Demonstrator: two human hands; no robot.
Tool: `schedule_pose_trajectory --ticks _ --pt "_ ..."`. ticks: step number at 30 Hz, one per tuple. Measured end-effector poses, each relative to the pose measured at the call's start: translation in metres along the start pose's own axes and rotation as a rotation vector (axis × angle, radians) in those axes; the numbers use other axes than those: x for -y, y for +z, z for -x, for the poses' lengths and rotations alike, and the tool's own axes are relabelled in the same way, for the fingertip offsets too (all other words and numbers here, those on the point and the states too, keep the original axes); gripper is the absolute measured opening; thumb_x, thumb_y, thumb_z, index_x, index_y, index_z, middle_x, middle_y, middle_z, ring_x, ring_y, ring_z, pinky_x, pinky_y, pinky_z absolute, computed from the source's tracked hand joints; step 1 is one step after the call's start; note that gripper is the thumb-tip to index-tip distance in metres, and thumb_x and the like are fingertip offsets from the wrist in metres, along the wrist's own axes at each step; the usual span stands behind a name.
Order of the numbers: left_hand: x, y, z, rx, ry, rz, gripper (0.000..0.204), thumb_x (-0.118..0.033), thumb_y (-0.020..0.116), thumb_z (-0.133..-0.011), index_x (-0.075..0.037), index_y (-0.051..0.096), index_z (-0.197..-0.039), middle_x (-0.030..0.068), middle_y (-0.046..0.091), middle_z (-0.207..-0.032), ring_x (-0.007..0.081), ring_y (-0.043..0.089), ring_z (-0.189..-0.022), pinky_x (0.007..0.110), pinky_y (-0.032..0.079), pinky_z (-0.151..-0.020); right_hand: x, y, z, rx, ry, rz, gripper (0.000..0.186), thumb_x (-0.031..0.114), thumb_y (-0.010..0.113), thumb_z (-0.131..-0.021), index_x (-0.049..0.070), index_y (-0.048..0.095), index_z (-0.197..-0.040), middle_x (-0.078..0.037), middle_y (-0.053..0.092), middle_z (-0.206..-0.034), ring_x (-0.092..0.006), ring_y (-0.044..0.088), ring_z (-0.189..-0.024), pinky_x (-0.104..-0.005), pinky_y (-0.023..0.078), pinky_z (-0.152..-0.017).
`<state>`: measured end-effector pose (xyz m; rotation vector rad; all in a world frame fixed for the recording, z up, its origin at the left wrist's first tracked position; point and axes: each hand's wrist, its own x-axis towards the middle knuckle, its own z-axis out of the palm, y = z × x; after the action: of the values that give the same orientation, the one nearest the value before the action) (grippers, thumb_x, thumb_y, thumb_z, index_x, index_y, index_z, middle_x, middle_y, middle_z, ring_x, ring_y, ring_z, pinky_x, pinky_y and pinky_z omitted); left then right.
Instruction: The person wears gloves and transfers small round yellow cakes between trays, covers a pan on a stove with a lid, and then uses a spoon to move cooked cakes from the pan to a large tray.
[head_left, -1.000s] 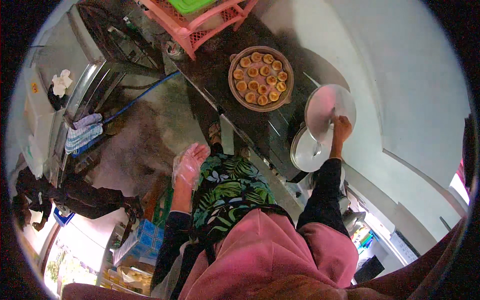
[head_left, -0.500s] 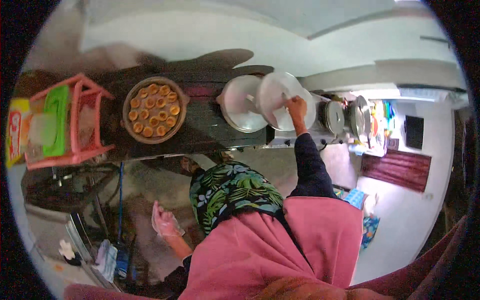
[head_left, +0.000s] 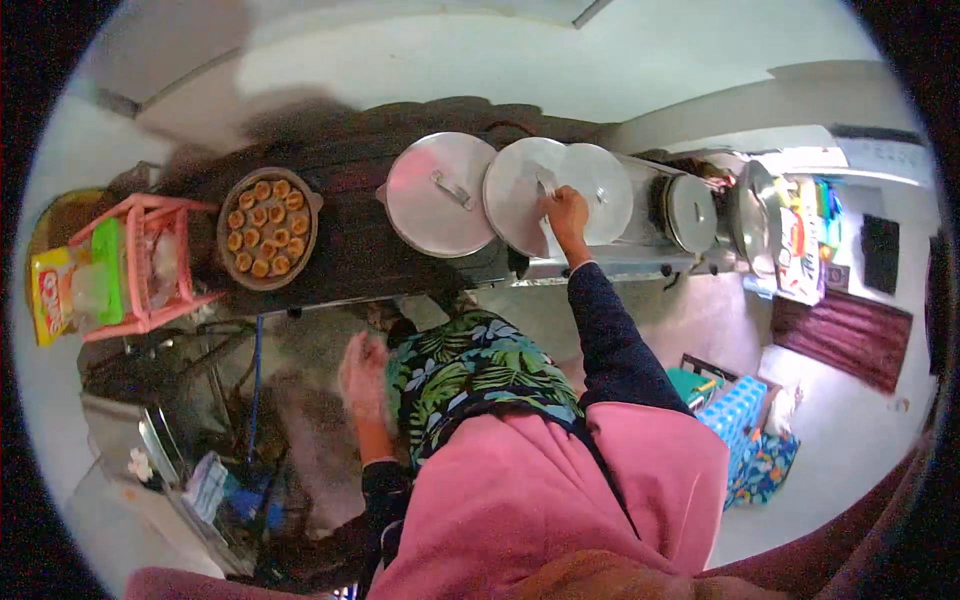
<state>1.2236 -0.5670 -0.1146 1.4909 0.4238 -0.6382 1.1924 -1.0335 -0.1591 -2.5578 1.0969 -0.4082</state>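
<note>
Silver-grey, the middle round lid (head_left: 515, 208) is held by the right hand (head_left: 566, 217).

Bare strip of dark surface (head_left: 352, 225) between round pan (head_left: 314, 222) and left lid (head_left: 420, 205): room for hands to pass. Pink rack (head_left: 140, 240) blocks left end, near pan. Left lid, middle lid (head_left: 520, 180) gripped by right hand (head_left: 566, 215), and right lid (head_left: 608, 195) crowd together in view; hardly any gap between. Lidded pot (head_left: 692, 213) stands farther right. Wall (head_left: 400, 60) bounds back. Open air between left hand (head_left: 363, 375) and surface's front edge; apron (head_left: 485, 375) just beside that hand.
</note>
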Motion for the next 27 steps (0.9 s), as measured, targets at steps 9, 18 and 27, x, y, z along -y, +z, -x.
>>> schedule_pose_trajectory --ticks 9,18,27 --pt "-0.083 0.121 0.021 0.539 -0.294 1.063 0.065 -0.056 0.035 -0.086 0.000 0.050 -0.116 0.0281 0.048 -0.117 0.0412 0.046 -0.109 0.053 0.037 -0.092 0.051 -0.051 0.010 -0.066 -0.322 -0.105 0.025 0.026 0.061 -0.077 0.005 0.062 -0.090 -0.016 0.059 -0.077 -0.0349 0.056 -0.074 -0.0425 0.045 -0.066" --pt "-0.082 0.147 0.054 0.549 -0.326 0.992 0.067 -0.054 0.037 -0.086 0.004 0.040 -0.120 0.0256 0.051 -0.109 0.0372 0.052 -0.102 0.053 0.043 -0.086 0.161 -0.055 0.092 1.016 0.016 -0.966 0.022 0.018 0.060 -0.080 0.001 0.064 -0.093 -0.002 0.064 -0.081 -0.0093 0.055 -0.072 -0.0243 0.044 -0.063" --pt "-0.041 0.113 0.100 0.429 -0.113 0.969 0.074 -0.059 0.042 -0.082 -0.007 0.027 -0.133 0.0190 0.046 -0.117 0.0326 0.047 -0.108 0.049 0.039 -0.091 0.195 -0.030 0.131 0.886 -0.568 -0.744 0.014 0.017 0.055 -0.081 0.003 0.056 -0.078 -0.010 0.057 -0.072 -0.0231 0.055 -0.065 -0.0329 0.043 -0.060"
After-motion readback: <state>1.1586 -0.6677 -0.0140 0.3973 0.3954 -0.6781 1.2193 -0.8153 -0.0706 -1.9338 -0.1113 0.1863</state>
